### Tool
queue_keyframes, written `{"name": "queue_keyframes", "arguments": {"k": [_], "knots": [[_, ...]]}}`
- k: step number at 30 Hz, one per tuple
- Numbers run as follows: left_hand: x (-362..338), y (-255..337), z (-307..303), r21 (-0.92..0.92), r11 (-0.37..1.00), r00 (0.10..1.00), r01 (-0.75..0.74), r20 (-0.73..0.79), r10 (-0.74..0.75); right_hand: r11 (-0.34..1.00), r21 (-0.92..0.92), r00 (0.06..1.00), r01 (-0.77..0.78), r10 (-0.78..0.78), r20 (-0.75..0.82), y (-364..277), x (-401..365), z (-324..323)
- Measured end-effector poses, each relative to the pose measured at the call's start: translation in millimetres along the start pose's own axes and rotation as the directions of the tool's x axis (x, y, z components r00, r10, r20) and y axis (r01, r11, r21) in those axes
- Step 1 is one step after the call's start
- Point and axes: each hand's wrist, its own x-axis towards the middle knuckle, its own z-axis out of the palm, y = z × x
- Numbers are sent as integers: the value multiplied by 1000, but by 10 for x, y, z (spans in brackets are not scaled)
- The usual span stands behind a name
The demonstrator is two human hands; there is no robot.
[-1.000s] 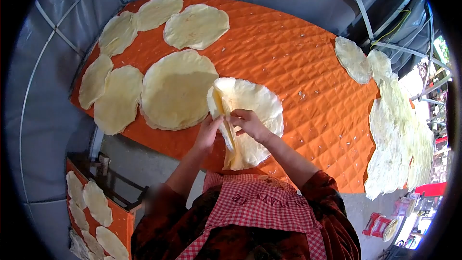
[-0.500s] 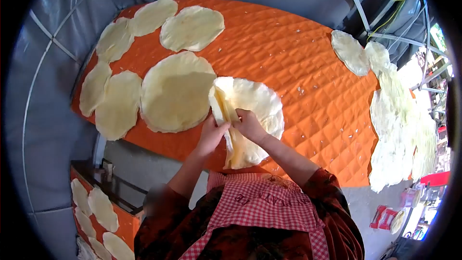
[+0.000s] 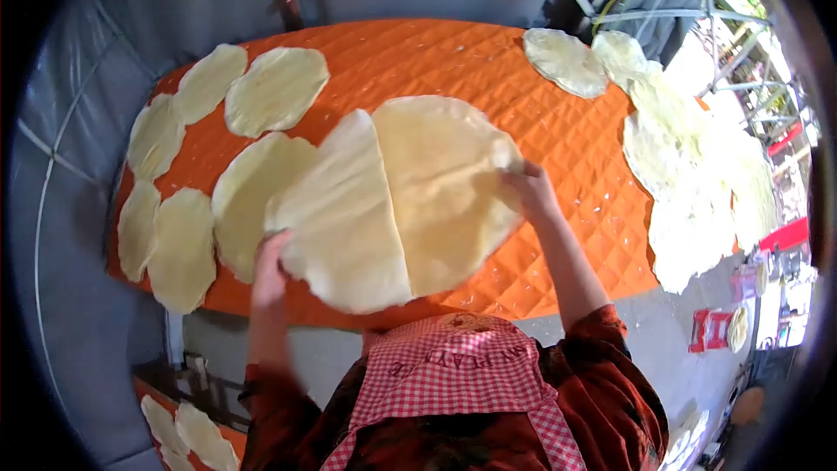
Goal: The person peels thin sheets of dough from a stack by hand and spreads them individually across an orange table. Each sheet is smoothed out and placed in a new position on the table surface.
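A large, thin, pale round dough sheet (image 3: 449, 201) is spread between my hands over the orange quilted cover. A straight line runs down its middle, the left half whiter than the right. My left hand (image 3: 272, 266), slightly blurred, pinches its lower left edge. On the opposite side, my right hand (image 3: 530, 192) grips the right edge, with the thumb and fingers closed on it. The sheet's left part overlaps another round sheet (image 3: 248, 196) lying on the cover, hiding some of it.
More round sheets (image 3: 277, 92) lie along the left of the orange cover (image 3: 488, 61). Overlapping sheets (image 3: 671, 166) line its right end. At lower left is a second orange surface with sheets (image 3: 205, 436). A red-and-clear packet (image 3: 713, 330) is at the right.
The folded sheet has been opened out flat and wide. My hands, close together at its fold before, have moved apart to its left and right edges. The view has shifted too.
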Motion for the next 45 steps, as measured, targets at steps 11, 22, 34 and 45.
{"name": "queue_keyframes", "arguments": {"k": [11,22,34,45], "knots": [[493,-555,-745,0,973,963,231,139,-229,712,-701,965,-40,-156,-213,905,-369,-1890],[60,-64,362,-81,985,984,155,103,-147,609,-607,570,-511,-289,-769,80,-2220,-4152],[43,1242,1914,-251,966,982,61,189,-13,764,-639,967,84,-217,-132,-25,-632,-1177],[-202,-1020,869,-533,834,988,142,122,-90,816,-551,984,177,-138,113,134,-414,101]]}}
